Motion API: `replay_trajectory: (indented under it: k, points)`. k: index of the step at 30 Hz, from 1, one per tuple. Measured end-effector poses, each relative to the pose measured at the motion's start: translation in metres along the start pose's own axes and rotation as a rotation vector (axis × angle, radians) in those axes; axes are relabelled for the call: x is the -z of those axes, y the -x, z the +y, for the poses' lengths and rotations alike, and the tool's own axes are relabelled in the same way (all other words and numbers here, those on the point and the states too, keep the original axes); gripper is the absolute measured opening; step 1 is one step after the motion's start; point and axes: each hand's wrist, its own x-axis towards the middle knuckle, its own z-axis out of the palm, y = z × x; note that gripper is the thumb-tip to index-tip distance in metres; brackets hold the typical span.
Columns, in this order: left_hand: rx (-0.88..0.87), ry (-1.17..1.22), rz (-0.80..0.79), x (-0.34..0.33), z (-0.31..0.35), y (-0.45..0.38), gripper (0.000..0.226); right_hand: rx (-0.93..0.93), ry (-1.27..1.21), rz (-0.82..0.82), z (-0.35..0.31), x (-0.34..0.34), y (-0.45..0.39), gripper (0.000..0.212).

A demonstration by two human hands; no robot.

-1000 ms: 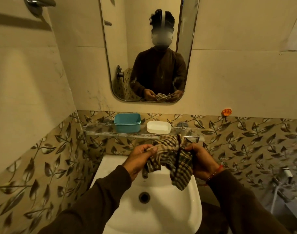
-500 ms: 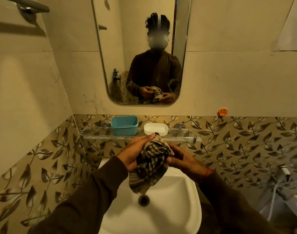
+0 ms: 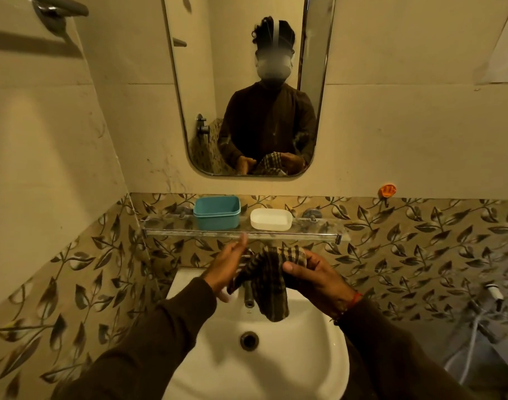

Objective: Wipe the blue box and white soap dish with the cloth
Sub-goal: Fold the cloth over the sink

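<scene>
Head view: right hand (image 3: 313, 272) grips the checked cloth (image 3: 271, 280) over the basin (image 3: 319, 356); left hand (image 3: 228, 262) is open-fingered, empty. Blue box (image 3: 216, 212) and white soap dish (image 3: 271, 219) wait unwiped on the glass shelf (image 3: 313, 230). Next, likely reach for the box.

Above a white sink (image 3: 313, 353), the right hand (image 3: 316, 274) grips a checked cloth (image 3: 271, 280), which hangs down beside the tap (image 3: 249, 295). The left hand (image 3: 227, 262) is held with straight fingers just left of the cloth. On the glass shelf (image 3: 313, 230) behind, a blue box (image 3: 217, 212) and a white soap dish (image 3: 271, 219) stand side by side, apart. A mirror (image 3: 195, 82) hangs above.
</scene>
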Motion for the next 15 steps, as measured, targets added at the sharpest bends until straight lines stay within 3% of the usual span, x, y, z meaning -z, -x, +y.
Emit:
replay_trajectory:
  k: [2,4,6,9,11,13,15]
  points:
    - [-0.185,-0.294,0.128,-0.005,-0.008,0.001,0.098,0.014,-0.024,0.012,-0.004,-0.007,-0.003,0.044]
    - [-0.274,-0.314,0.188,-0.008,-0.014,0.0,0.107,0.006,-0.05,0.032,-0.008,-0.012,-0.007,0.044]
    - [-0.363,-0.139,0.194,-0.008,-0.024,0.0,0.116,0.003,-0.051,0.043,-0.011,-0.017,-0.009,0.038]
    - [-0.401,0.313,-0.045,-0.014,-0.037,0.011,0.096,-0.019,-0.116,-0.003,-0.014,-0.02,-0.013,0.042]
    - [-0.353,0.528,-0.129,-0.017,-0.047,0.01,0.102,-0.049,-0.196,-0.017,-0.015,-0.02,-0.016,0.05]
    - [-0.305,0.617,-0.181,-0.022,-0.054,0.009,0.104,-0.054,-0.259,-0.028,-0.019,-0.021,-0.021,0.047]
    - [-0.24,0.571,-0.183,-0.03,-0.058,0.009,0.084,-0.047,-0.294,-0.037,-0.025,-0.024,-0.025,0.038]
